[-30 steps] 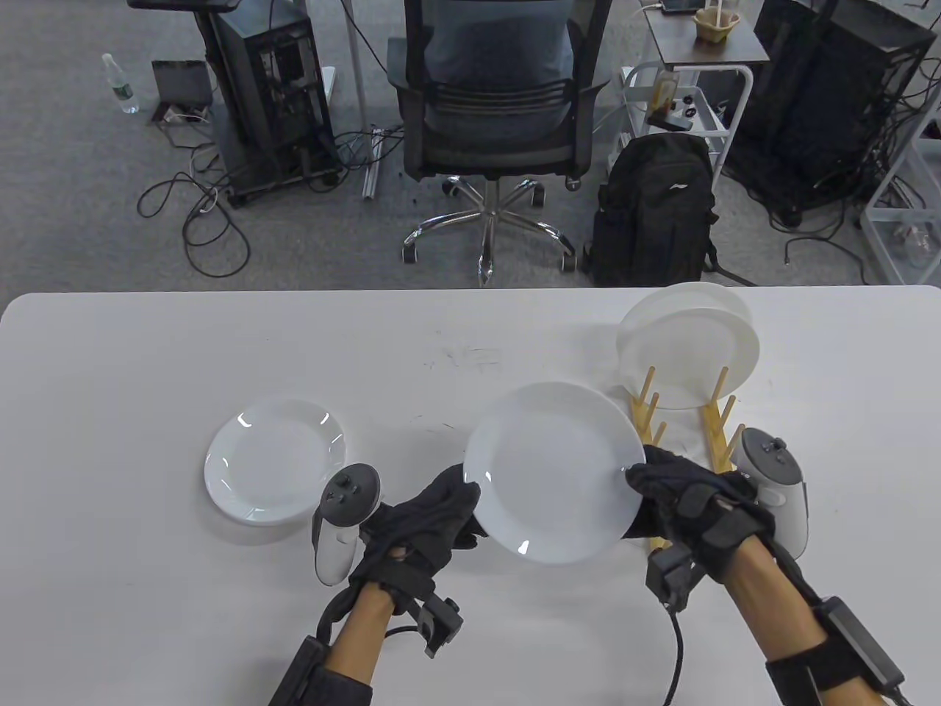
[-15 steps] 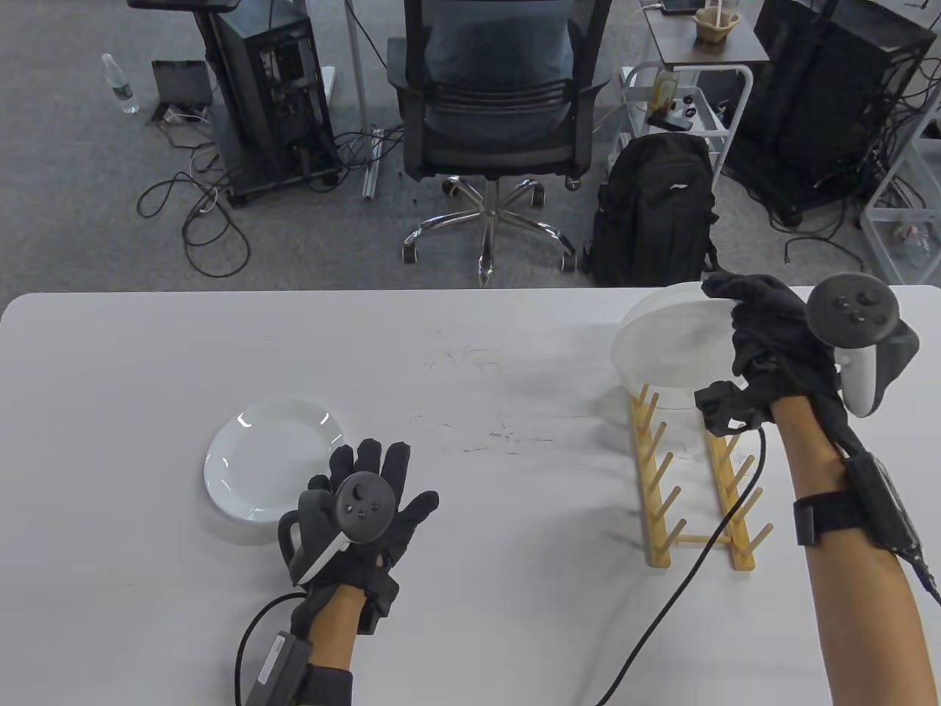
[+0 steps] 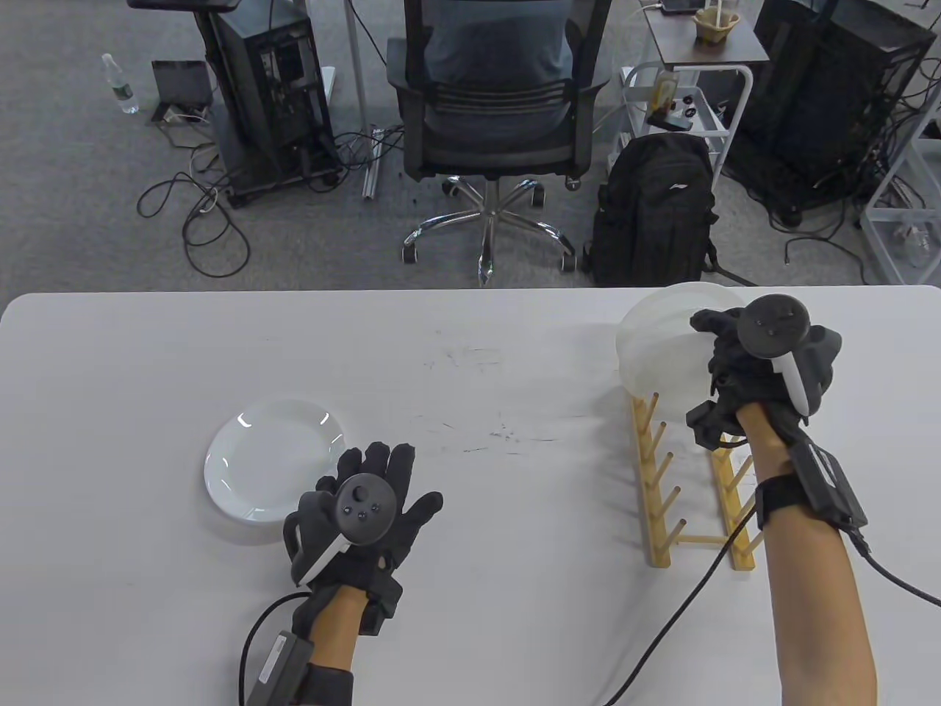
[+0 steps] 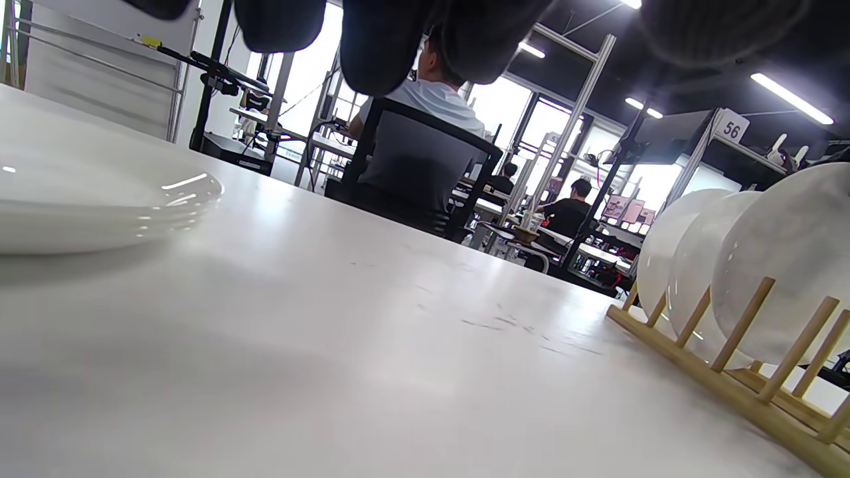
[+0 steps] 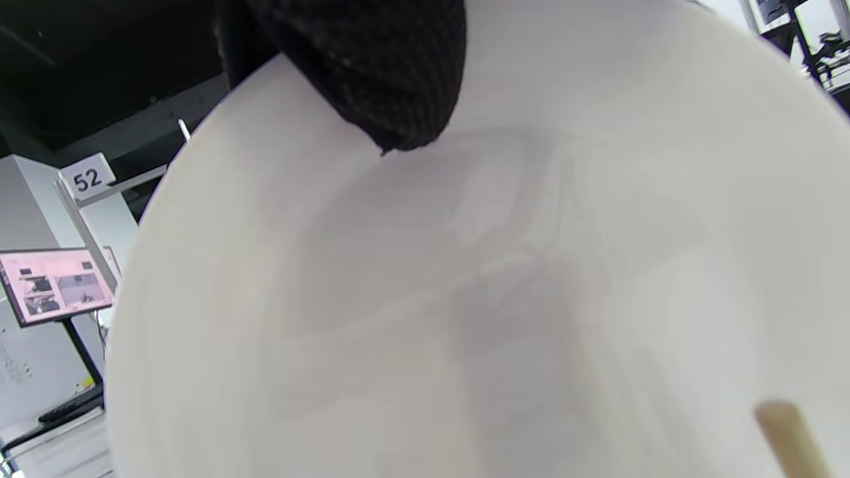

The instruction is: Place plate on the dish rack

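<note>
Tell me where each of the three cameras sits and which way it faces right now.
Table view: high above the near edge, looking down across the table; left hand, right hand and both forearms show.
Left wrist view: low over the tabletop, facing the dish rack; fingertips at top.
Right wrist view: close against a racked plate; one fingertip shows.
Shared: the racked plates and wooden pegs.

Black knit gloves on both hands, left hand and right hand, each topped by a dark round tracker with a white handle. Bare forearms, black wrist straps, black cables trailing. The small strapped boxes look like sensor units, hard to say.
</note>
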